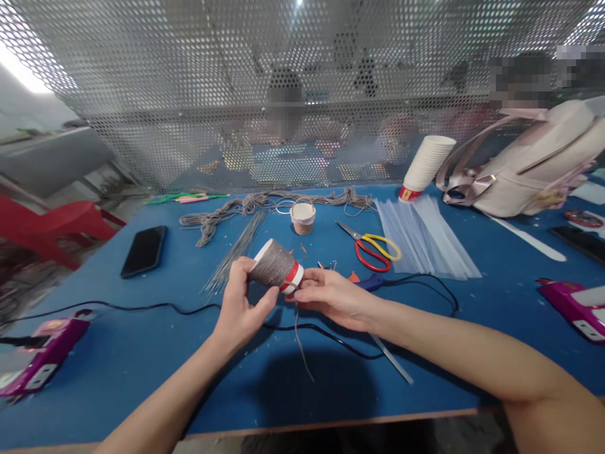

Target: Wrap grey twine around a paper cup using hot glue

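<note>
A paper cup (273,262) wound with grey cord lies tilted in my left hand (243,306), thumb below and fingers behind. A red and white band at one end is not covered by cord. My right hand (333,296) is closed at that end, pinching the grey cord (302,353), whose loose tail hangs toward the table; the fingertips are partly hidden. Just beyond my right hand lies a blue glue gun (371,282), mostly hidden behind the hand. A clear glue stick (393,360) sticks out from under my right forearm.
Scissors (373,251), a small lidded cup (303,219), grey cord hanks (255,203), thin wires (239,249) and clear sticks (425,243) lie beyond my hands. Stacked paper cups (428,165) lean near a bag (529,164). A black cable (326,334) crosses the table; a phone (144,251) lies left.
</note>
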The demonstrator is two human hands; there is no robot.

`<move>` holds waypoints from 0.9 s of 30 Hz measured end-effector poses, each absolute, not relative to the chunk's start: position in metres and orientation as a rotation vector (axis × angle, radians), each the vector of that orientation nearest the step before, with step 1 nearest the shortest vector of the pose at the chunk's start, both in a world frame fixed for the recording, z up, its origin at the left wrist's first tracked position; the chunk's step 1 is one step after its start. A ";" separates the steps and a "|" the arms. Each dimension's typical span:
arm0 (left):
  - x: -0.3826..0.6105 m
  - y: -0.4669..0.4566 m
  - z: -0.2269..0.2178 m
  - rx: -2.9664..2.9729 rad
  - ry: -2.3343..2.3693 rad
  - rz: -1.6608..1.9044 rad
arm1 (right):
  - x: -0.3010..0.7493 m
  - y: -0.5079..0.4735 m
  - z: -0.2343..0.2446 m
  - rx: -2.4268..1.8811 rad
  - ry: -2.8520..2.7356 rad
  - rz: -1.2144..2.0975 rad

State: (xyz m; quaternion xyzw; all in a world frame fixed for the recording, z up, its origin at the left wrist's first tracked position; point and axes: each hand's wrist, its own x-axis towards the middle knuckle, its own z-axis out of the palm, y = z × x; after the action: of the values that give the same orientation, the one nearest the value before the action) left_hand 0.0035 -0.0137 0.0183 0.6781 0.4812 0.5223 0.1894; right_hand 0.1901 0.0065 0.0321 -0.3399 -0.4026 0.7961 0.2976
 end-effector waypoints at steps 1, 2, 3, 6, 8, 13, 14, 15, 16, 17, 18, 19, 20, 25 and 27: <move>0.003 -0.014 0.018 1.924 1.364 1.463 | 0.187 0.005 0.033 -0.865 -1.012 2.201; 0.002 -0.014 0.018 1.942 1.378 1.456 | 0.186 0.003 0.035 -0.858 -0.994 2.252; 0.002 -0.014 0.018 1.957 1.396 1.452 | 0.188 0.003 0.037 -0.890 -1.023 2.257; 0.001 -0.013 0.019 1.988 1.450 1.427 | 0.198 0.002 0.040 -1.067 -1.405 1.902; 0.002 -0.013 0.021 1.983 1.482 1.380 | 0.205 0.002 0.040 -1.080 -1.728 1.446; 0.008 -0.015 0.024 1.884 1.509 1.186 | 0.213 0.002 0.035 -0.883 -2.070 0.706; 0.009 -0.015 0.024 1.854 1.502 1.161 | 0.213 0.002 0.034 -0.867 -2.092 0.642; 0.010 -0.015 0.025 1.823 1.489 1.142 | 0.213 0.003 0.033 -0.860 -2.109 0.592; 0.011 -0.016 0.025 1.792 1.474 1.123 | 0.213 0.004 0.032 -0.858 -2.120 0.556; 0.012 -0.016 0.026 1.763 1.457 1.107 | 0.213 0.005 0.031 -0.862 -2.127 0.536; 0.013 -0.016 0.027 1.738 1.442 1.093 | 0.213 0.006 0.030 -0.870 -2.128 0.528; 0.014 -0.016 0.028 1.717 1.430 1.083 | 0.213 0.007 0.030 -0.878 -2.124 0.528; 0.015 -0.016 0.029 1.704 1.420 1.077 | 0.213 0.008 0.029 -0.883 -2.118 0.529; 0.017 -0.016 0.029 1.740 1.411 1.077 | 0.212 0.009 0.030 -0.859 -2.105 0.515; 0.017 -0.016 0.026 1.780 1.424 1.083 | 0.212 0.008 0.030 -0.850 -2.109 0.507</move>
State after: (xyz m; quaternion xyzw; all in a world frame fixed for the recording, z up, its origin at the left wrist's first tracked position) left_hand 0.0172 -0.0163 0.0261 0.6719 0.5377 0.4089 0.3038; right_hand 0.2123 0.0083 0.0303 -0.3353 -0.8317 0.1998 0.3948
